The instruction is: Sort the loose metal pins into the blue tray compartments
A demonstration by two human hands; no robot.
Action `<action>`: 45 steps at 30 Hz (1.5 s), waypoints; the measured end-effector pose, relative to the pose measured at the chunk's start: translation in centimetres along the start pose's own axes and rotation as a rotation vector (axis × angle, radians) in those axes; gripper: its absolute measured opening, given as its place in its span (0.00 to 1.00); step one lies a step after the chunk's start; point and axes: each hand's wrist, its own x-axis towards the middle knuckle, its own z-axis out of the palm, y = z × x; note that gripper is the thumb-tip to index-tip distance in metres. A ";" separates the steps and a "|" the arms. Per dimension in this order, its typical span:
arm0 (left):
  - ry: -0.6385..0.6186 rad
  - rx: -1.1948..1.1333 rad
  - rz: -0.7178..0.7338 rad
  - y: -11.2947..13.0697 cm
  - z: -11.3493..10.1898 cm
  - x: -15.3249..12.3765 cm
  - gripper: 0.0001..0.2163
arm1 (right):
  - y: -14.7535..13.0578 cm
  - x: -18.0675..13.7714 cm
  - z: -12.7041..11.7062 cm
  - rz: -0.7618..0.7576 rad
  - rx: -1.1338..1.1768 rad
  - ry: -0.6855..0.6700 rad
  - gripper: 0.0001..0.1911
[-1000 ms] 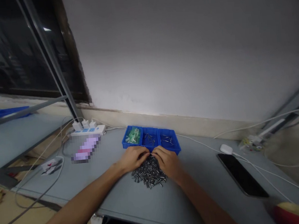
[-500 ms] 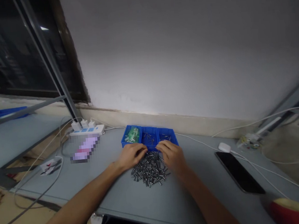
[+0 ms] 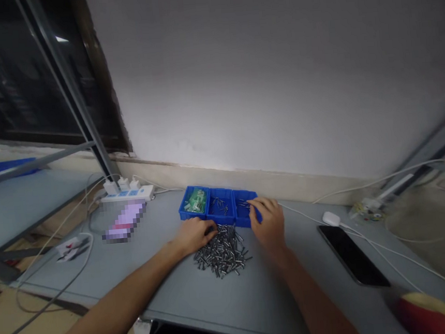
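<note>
A pile of small metal pins (image 3: 222,253) lies on the grey table (image 3: 179,290). Behind it stand three blue bins in a row: the left bin (image 3: 194,202) holds green parts, the middle bin (image 3: 221,207) and the right bin (image 3: 245,209) hold a few pins. My left hand (image 3: 194,234) rests at the pile's left edge, fingers curled on the pins. My right hand (image 3: 268,222) reaches over the right bin, fingertips pinched together above it; what they hold is too small to make out.
A white power strip (image 3: 127,195) with plugs and cables sits at the back left, a blurred pink item (image 3: 124,223) before it. A black phone (image 3: 350,253) and white charger (image 3: 331,218) lie to the right. A red object (image 3: 430,315) is at the bottom right corner.
My right hand has lifted from the pile and moved back and right to the right bin. My left hand has stayed at the pile's left edge.
</note>
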 end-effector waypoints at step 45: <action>0.208 -0.136 0.307 0.5 -0.2 -0.5 0.12 | -5.1 -1.6 0.5 -0.118 0.301 -0.475 0.08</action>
